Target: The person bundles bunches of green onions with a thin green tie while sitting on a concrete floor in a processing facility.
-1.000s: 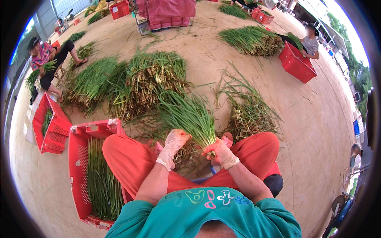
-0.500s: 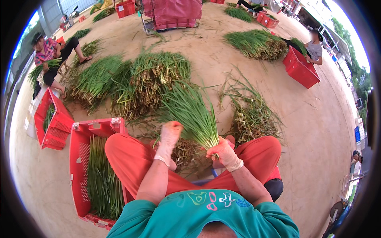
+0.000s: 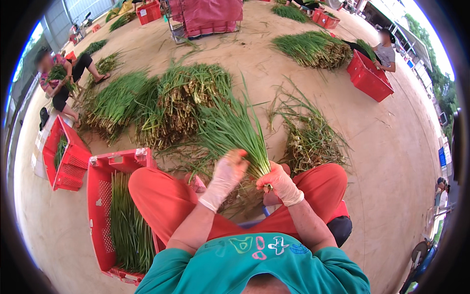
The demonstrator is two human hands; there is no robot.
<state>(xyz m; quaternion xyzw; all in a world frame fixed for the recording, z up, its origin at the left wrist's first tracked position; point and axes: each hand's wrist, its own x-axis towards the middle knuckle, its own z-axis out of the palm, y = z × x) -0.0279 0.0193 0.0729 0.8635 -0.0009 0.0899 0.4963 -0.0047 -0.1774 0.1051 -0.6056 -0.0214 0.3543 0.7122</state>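
My right hand (image 3: 279,182), in a thin pale glove with orange fingertips, is closed around the white stem ends of a bunch of garlic chives (image 3: 234,128). The long green leaves fan out up and to the left, over a heap in front of me. Close against the left side of the bunch is my left hand (image 3: 229,172), gloved alike. Its fingers are curled; whatever is between them is hidden. Loose trimmings (image 3: 240,201) litter the floor between my knees.
Left of my knee stands a red crate (image 3: 98,215) with chives lined up inside. Large chive piles (image 3: 193,93) lie ahead, and a scrap heap (image 3: 313,142) sits front right. Two people work beside red crates (image 3: 68,157) at left and right. A pink-covered cart (image 3: 210,17) stands farther off.
My left hand has moved right and slightly down, from beside the leaves to against the bunch. My right hand keeps its hold. The person at left has drawn their chives closer to the body.
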